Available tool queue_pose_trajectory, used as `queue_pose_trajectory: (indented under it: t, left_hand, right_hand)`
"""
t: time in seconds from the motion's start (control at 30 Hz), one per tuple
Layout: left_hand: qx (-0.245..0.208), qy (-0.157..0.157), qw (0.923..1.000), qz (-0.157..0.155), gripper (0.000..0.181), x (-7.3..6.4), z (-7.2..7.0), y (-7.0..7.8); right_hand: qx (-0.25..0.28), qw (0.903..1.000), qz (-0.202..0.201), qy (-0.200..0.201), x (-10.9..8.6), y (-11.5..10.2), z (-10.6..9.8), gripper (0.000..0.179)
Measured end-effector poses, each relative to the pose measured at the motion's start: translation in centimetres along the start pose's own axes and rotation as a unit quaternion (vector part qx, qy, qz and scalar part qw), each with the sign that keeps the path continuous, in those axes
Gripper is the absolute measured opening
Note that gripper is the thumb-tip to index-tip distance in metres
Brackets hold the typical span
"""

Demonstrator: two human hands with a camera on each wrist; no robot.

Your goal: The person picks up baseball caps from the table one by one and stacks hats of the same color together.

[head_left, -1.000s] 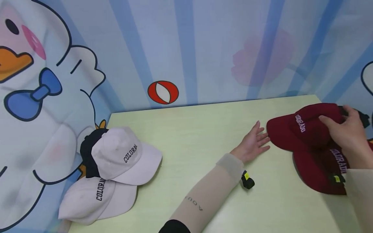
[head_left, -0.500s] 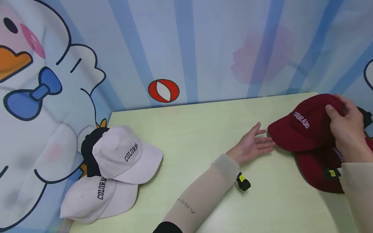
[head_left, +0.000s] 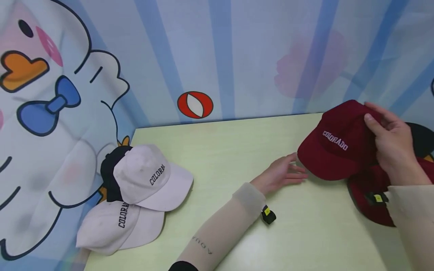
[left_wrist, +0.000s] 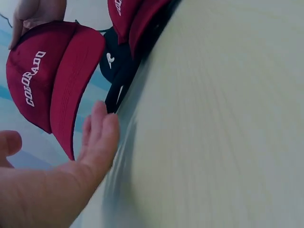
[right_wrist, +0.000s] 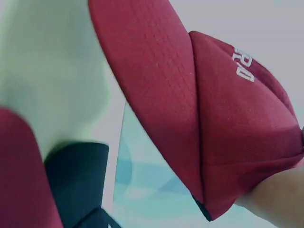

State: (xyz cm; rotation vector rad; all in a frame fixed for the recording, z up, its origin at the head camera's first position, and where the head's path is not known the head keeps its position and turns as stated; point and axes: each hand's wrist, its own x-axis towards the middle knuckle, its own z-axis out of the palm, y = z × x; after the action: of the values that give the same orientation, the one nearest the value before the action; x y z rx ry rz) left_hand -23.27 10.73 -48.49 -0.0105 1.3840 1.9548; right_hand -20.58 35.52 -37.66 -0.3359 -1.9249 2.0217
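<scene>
A maroon baseball cap [head_left: 342, 143] with white COLORADO lettering is held up at the table's right side. My right hand [head_left: 395, 145] grips it by the crown, thumb on the outside; the wrist view of that hand shows the cap's brim [right_wrist: 147, 80]. My left hand [head_left: 279, 174] reaches toward the brim with relaxed, extended fingers, and in its own wrist view the palm [left_wrist: 71, 178] is just below the brim tip. Whether they touch, I cannot tell. Under the raised cap lies a second maroon cap [head_left: 364, 199], partly covered by my right arm.
Two white caps [head_left: 140, 175] with black lettering overlap at the table's left, a black cap [head_left: 110, 175] behind them. Another black cap [head_left: 422, 141] is at the right, beyond my right hand. A printed cloth [head_left: 251, 56] backs the pale table [head_left: 217, 158].
My right hand has lifted the maroon cap off the other one and brought it leftward. My left hand has shifted slightly left, fingers still extended by the brim.
</scene>
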Motion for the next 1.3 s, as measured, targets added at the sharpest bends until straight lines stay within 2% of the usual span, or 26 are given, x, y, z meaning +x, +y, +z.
queue_pose_trajectory:
  t: [0.1, 0.23, 0.3, 0.4, 0.5, 0.7, 0.77, 0.87, 0.97, 1.07, 1.2, 1.3]
  left_hand:
    - [0.081, 0.042, 0.9956, 0.024, 0.044, -0.6, -0.8, 0.4]
    - [0.141, 0.112, 0.9818, 0.060, 0.045, -1.2, -1.5, 1.3]
    - [0.167, 0.149, 0.9716, 0.076, 0.047, -1.5, -1.8, 1.9]
    - [0.221, 0.187, 0.9516, 0.103, 0.053, -2.1, -2.1, 3.1]
    - [0.265, 0.203, 0.9324, 0.140, 0.059, -2.7, -2.6, 4.3]
    - [0.314, 0.212, 0.8965, 0.230, 0.059, -3.9, -4.0, 6.3]
    - [0.323, 0.217, 0.8877, 0.246, 0.058, -4.2, -4.6, 6.8]
    - [0.320, 0.226, 0.8837, 0.256, 0.054, -4.7, -5.6, 7.4]
    - [0.312, 0.241, 0.8845, 0.250, 0.048, -5.2, -6.7, 7.7]
    - [0.279, 0.258, 0.8924, 0.242, 0.037, -5.5, -7.8, 7.8]
    - [0.200, 0.279, 0.9088, 0.237, 0.027, -6.1, -9.3, 8.0]
    - [0.146, 0.295, 0.9141, 0.237, 0.027, -6.7, -10.5, 8.4]
  right_hand:
    - [0.068, 0.9962, -0.003, -0.055, -0.1, -0.1, 0.7, 0.052]
    - [0.115, 0.9873, 0.017, -0.108, -0.3, -0.2, 2.1, 0.054]
    - [0.110, 0.9860, 0.029, -0.122, -0.3, -0.1, 3.0, 0.054]
    - [0.097, 0.9847, 0.041, -0.139, -0.4, 0.0, 4.3, 0.052]
    - [0.087, 0.9817, 0.046, -0.163, -0.4, 0.2, 5.6, 0.046]
    - [0.070, 0.9720, 0.059, -0.216, -0.7, 0.9, 8.7, 0.033]
    - [0.065, 0.9692, 0.057, -0.231, -0.8, 1.3, 9.9, 0.030]
    - [0.075, 0.9626, 0.047, -0.256, -0.9, 1.9, 11.8, 0.029]
    - [0.090, 0.9571, 0.039, -0.273, -1.0, 2.5, 13.7, 0.027]
    - [0.092, 0.9570, 0.037, -0.272, -1.0, 3.0, 15.4, 0.028]
    - [0.076, 0.9634, 0.046, -0.253, -1.2, 3.9, 17.7, 0.027]
    - [0.065, 0.9685, 0.056, -0.234, -1.4, 4.6, 19.3, 0.025]
